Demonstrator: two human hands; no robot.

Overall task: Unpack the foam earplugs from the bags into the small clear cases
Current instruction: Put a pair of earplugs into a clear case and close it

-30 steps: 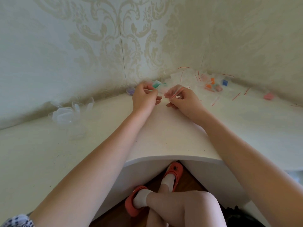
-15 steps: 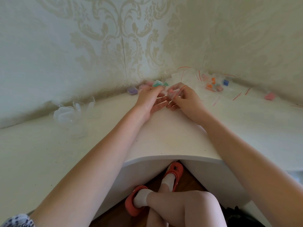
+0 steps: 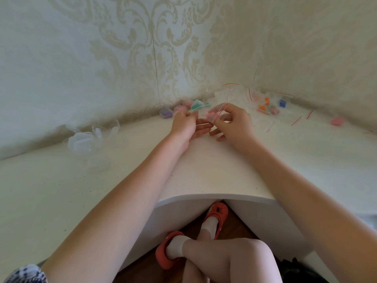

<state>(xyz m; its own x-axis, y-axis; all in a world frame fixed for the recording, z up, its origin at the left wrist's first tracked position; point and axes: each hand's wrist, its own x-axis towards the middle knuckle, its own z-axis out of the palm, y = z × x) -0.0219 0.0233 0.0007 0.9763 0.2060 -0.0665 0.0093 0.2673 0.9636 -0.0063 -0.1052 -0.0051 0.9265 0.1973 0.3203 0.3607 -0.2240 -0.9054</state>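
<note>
Both hands meet over the white corner desk (image 3: 214,172) near the wall. My right hand (image 3: 234,123) pinches a small clear zip bag (image 3: 216,114) by its red-lined top, with pink foam earplugs showing inside. My left hand (image 3: 184,124) pinches the bag's left side, its other fingers stretched under it. Behind the hands lie filled small cases: a purple one (image 3: 166,113), pink ones (image 3: 180,108) and a teal one (image 3: 196,104). Empty clear cases (image 3: 85,139) are piled at the left.
A heap of clear bags with red zip lines and coloured earplugs (image 3: 267,107) lies at the back right corner. One pink item (image 3: 337,121) sits apart at the far right. Patterned walls close in behind. My crossed legs and orange clogs (image 3: 216,217) show below the desk's curved edge.
Both hands have lifted slightly and the right hand has turned the bag upright, so the pink earplugs inside now show. The left fingers have spread out beneath the bag.
</note>
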